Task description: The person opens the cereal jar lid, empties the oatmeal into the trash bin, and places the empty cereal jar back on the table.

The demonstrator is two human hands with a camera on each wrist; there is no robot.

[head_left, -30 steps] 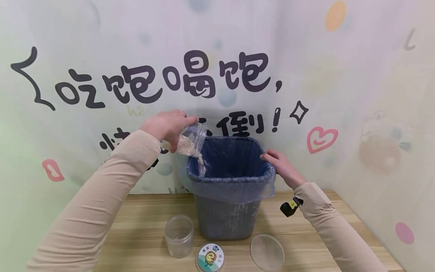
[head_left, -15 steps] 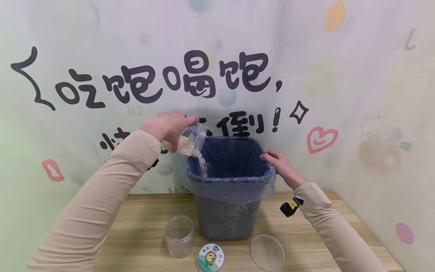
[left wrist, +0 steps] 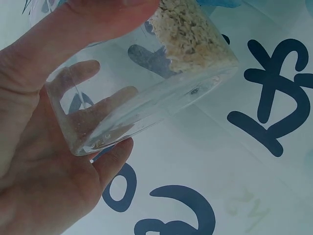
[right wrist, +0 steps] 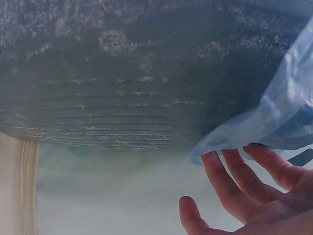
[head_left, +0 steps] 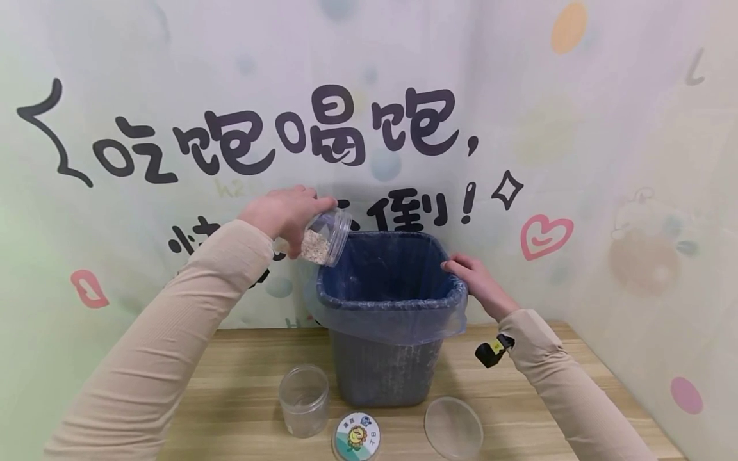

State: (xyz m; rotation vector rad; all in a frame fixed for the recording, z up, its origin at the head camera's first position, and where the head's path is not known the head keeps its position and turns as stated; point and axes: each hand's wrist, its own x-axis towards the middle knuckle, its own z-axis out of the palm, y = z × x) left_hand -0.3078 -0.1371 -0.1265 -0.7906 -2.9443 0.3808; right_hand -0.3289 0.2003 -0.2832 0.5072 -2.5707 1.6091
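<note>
My left hand grips a clear plastic jar around its sides, over the left rim of a trash bin. The jar is tilted, its mouth toward the bin, with pale oat-like flakes lying along its lower side. A blue bag lines the bin and folds down outside the rim. My right hand holds the bin's right rim; in the right wrist view several of its fingers reach up to the bag's overhang. The bottom of the bin's inside is hidden.
On the wooden table before the bin stand a second clear jar, a round lid with a sunflower picture and a translucent round lid. A printed wall sheet rises close behind the bin.
Earlier, a stream of flakes fell from the jar's mouth into the bin; now no falling flakes show. Both hands and the bin have kept their places.
</note>
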